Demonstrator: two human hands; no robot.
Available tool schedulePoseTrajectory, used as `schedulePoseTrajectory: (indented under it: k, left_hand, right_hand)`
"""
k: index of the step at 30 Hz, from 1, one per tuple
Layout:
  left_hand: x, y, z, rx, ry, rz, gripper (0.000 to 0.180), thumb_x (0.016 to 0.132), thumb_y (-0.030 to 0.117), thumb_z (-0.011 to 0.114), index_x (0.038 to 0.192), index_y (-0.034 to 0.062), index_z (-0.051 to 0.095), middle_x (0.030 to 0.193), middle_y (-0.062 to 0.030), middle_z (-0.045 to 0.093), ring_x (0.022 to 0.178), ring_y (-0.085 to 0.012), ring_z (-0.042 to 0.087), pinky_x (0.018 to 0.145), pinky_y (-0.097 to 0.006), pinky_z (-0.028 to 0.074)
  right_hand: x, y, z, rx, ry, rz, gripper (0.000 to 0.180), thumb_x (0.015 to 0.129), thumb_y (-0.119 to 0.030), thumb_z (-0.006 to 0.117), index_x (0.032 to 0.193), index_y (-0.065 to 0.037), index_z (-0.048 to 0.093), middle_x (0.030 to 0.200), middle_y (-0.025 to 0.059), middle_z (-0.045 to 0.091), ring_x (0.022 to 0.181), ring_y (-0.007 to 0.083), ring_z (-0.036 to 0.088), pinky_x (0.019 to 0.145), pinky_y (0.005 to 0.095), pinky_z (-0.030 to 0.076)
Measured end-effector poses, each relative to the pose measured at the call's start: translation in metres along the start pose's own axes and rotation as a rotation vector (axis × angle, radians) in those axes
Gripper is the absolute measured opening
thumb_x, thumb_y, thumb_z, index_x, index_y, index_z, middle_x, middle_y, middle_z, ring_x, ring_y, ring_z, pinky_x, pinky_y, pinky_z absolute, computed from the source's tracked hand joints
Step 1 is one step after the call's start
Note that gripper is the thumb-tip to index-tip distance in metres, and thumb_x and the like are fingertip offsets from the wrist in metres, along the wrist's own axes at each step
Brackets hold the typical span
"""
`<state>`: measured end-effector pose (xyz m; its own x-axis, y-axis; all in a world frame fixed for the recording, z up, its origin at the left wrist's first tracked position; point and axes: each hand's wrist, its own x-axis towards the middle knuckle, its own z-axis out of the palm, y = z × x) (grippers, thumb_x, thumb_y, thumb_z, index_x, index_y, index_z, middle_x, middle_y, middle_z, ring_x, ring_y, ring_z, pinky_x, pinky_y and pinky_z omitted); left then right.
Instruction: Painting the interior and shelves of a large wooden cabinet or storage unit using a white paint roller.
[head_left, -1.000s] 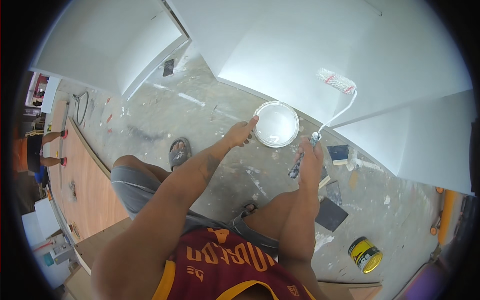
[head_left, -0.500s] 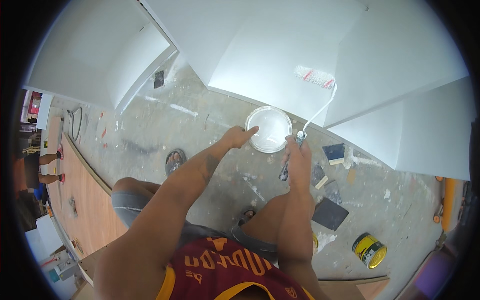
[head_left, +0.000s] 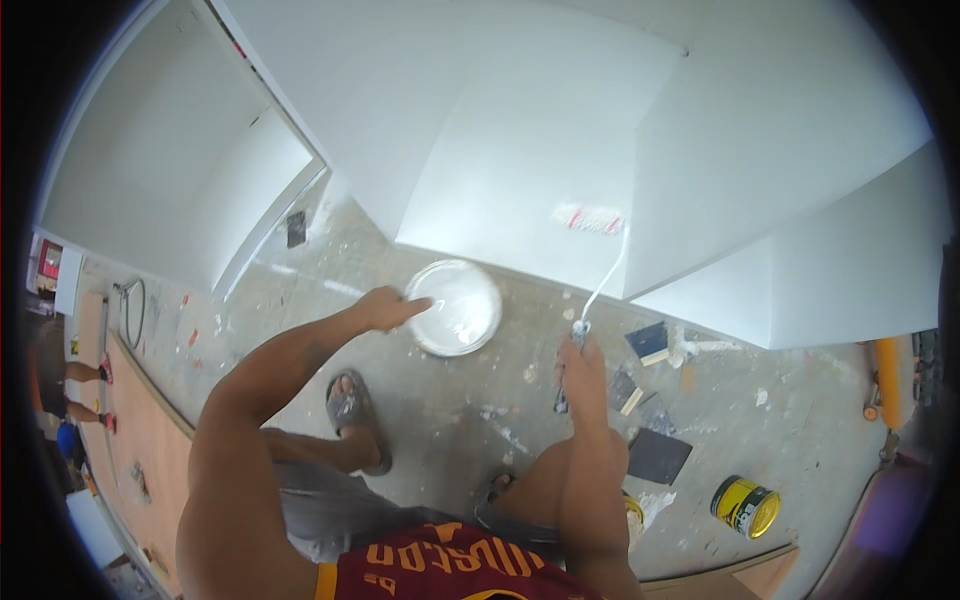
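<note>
My left hand (head_left: 388,308) grips the rim of a round white paint bucket (head_left: 455,352), with the thumb over its edge. White paint shows inside the bucket, which is between my hands and close to the white cabinet (head_left: 520,180). My right hand (head_left: 583,372) is closed around the handle of a paint roller (head_left: 592,220). The roller's white wire frame stretches up from my fist, and its fluffy white sleeve with red stripes appears in front of the cabinet's lower inside panels. Whether the sleeve touches a panel, I cannot tell.
Putty knives (head_left: 648,343) and dark square sheets (head_left: 660,458) lie on the paint-spotted floor right of my right hand. A yellow-and-black can (head_left: 745,506) stands lower right. Another white cabinet (head_left: 180,150) is at the upper left, a wooden board (head_left: 140,430) below it. Another person's legs (head_left: 85,372) show far left.
The bucket has moved left, away from my right hand, with my left hand on its rim. The roller sits a little lower and further left in view. My head view has shifted too.
</note>
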<state>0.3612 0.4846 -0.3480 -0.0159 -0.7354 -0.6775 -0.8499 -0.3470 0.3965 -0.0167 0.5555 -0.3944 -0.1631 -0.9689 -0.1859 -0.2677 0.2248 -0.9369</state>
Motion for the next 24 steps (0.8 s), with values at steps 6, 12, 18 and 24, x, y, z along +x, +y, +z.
schedulePoseTrajectory:
  k: [6, 12, 18, 24]
  left_hand:
    - [-0.032, -0.096, -0.057, -0.152, 0.173, -0.118, 0.084, 0.081, 0.078, 0.058, 0.065, -0.0036, 0.067, 0.059, -0.0171, 0.064, 0.054, -0.0257, 0.067, 0.057, -0.039, 0.054]
    - [-0.02, -0.23, -0.047, -0.244, 0.442, -0.201, 0.079, 0.082, 0.071, 0.064, 0.061, -0.005, 0.067, 0.058, -0.0194, 0.065, 0.052, -0.0275, 0.066, 0.057, -0.043, 0.053]
    - [0.005, -0.294, -0.013, -0.518, 0.464, -0.156, 0.077, 0.088, 0.067, 0.062, 0.066, -0.0068, 0.068, 0.053, -0.0167, 0.061, 0.051, -0.0259, 0.065, 0.053, -0.042, 0.05]
    - [-0.014, -0.29, -0.001, -0.896, 0.403, -0.055, 0.069, 0.094, 0.058, 0.062, 0.086, -0.0101, 0.068, 0.061, -0.0124, 0.063, 0.05, -0.0179, 0.062, 0.046, -0.034, 0.047]
  right_hand:
    - [0.005, 0.011, 0.022, -0.12, 0.027, 0.062, 0.02, 0.098, -0.024, 0.061, 0.09, -0.006, 0.058, 0.064, -0.003, 0.049, 0.054, 0.0065, 0.048, 0.048, 0.0245, 0.038]
    - [0.002, -0.048, 0.054, -0.301, -0.111, 0.054, 0.024, 0.098, -0.029, 0.062, 0.092, -0.006, 0.061, 0.066, -0.002, 0.053, 0.056, 0.0096, 0.05, 0.052, 0.0292, 0.041]
    - [-0.008, -0.07, 0.096, -0.421, -0.274, 0.24, 0.032, 0.099, -0.036, 0.062, 0.096, -0.005, 0.063, 0.071, 0.0013, 0.054, 0.068, 0.0102, 0.051, 0.064, 0.0313, 0.045]
    - [-0.012, -0.133, 0.141, -0.556, -0.635, 0.319, 0.037, 0.1, -0.039, 0.059, 0.1, -0.002, 0.062, 0.085, 0.0095, 0.061, 0.081, 0.02, 0.057, 0.079, 0.038, 0.047]
